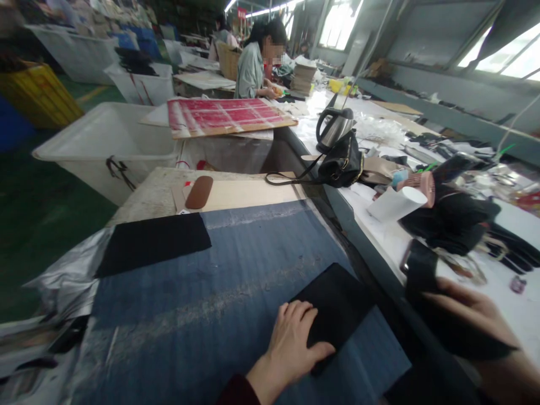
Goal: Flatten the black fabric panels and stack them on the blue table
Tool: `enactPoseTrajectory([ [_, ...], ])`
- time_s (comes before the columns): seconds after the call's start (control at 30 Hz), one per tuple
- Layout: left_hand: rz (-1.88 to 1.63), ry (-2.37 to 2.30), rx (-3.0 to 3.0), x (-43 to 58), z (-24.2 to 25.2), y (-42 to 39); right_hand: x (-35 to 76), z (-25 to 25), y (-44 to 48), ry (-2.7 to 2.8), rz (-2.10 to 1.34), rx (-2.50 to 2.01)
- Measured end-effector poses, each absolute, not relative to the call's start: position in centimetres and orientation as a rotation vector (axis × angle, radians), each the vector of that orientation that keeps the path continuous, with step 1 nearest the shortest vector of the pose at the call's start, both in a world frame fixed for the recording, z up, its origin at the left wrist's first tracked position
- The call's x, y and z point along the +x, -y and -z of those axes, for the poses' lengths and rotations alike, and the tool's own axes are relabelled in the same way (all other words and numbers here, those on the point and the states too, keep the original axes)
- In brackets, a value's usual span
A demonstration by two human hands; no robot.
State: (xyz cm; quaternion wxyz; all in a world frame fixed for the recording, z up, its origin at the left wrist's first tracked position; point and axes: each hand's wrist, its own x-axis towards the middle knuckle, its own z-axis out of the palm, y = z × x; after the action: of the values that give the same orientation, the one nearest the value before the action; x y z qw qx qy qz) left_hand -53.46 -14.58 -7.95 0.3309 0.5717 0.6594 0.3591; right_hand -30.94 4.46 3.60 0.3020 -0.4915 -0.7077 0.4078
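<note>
My left hand (293,340) lies with its fingers spread on the edge of a black fabric-like piece (340,298). That piece rests flat on a blue-grey sheet (236,304) covering the work surface. Off to the right, my right hand (476,309) is closed around another black flexible piece (458,332), held up and hanging down; motion blurs it. A larger black rectangular piece (154,243) lies at the sheet's far left corner. More dark material (430,388) shows at the bottom edge below my right hand.
Beyond the sheet are a brown oval piece (199,192) and a beige board (253,194). A kettle (335,129), a black bag (343,160) and a white roll (399,203) stand on the right-hand table. White bins (97,146) line the left. A person (253,64) sits further back.
</note>
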Motion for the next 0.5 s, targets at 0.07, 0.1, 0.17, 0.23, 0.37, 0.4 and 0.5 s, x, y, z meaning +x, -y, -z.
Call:
enactPoseTrajectory([
  [0.07, -1.175, -1.507, 1.236, -53.8, 5.9, 15.3, -36.6, -1.5, 0.0, 2.157, -1.121, -1.126],
  [0.1, -1.268, -1.43, 1.09, -54.1, 5.1, 15.8, -39.3, -0.2, 2.5, 2.278, -1.103, -1.002],
  [0.17, -1.4, -1.406, 0.807, -55.1, 4.4, 17.1, -43.7, 2.1, 7.1, 2.385, -1.004, -0.762],
  [0.23, -1.463, -1.513, 0.617, -56.8, 4.7, 18.7, -46.4, 3.7, 10.1, 2.439, -0.933, -0.682],
  [0.37, -1.355, -1.735, 0.759, -60.9, 5.3, 22.4, -49.6, 4.2, 10.1, 2.639, -0.938, -0.557],
  [0.4, -1.287, -1.772, 0.84, -61.8, 5.1, 23.4, -50.5, 4.1, 9.3, 2.734, -0.992, -0.469],
  [0.5, -1.144, -1.855, 0.949, -64.3, 4.1, 25.8, -53.8, 4.0, 7.0, 3.003, -1.269, -0.178],
])
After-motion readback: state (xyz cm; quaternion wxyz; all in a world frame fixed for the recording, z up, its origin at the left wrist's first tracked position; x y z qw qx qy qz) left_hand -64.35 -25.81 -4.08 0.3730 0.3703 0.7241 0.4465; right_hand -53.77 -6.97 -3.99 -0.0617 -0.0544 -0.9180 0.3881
